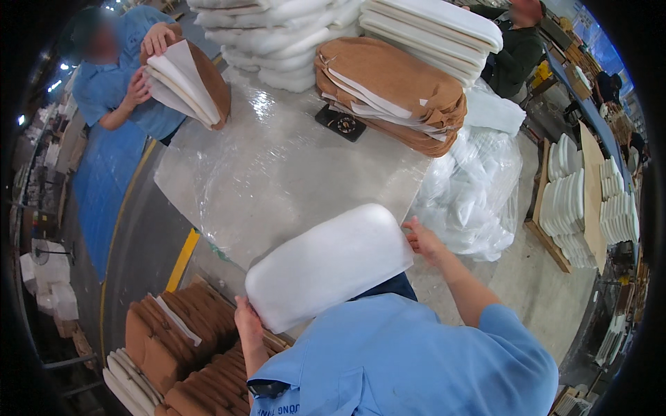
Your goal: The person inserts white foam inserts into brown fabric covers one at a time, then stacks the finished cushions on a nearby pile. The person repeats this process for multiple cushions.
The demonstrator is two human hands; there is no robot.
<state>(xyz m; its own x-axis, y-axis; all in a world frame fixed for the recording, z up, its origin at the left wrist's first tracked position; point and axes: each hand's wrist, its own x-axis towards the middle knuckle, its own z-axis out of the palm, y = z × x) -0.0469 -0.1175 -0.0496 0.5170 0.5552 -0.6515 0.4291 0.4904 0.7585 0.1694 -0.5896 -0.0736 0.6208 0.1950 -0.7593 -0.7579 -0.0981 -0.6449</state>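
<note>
A white padded cushion [329, 267] with rounded corners is held in front of my body, tilted up to the right. My left hand [248, 322] is closed on its left end, the fingers partly hidden behind it. At the opposite end, my right hand [424, 240] grips the edge with its fingertips, the index finger stretched a little apart. Beyond the cushion is a table covered in clear plastic film [277, 166]. A stack of brown covers with white layers [392, 90] lies on its far right part, beside a small black tray-like object [340, 123].
White padded pieces [277, 41] are piled at the far edge, with flatter white pads [433, 31] beside them. Across the table, a co-worker [128, 76] holds a brown-and-white cover [198, 83]. Brown covers [180, 333] stand at lower left; a plastic bag [472, 194] bulges at right.
</note>
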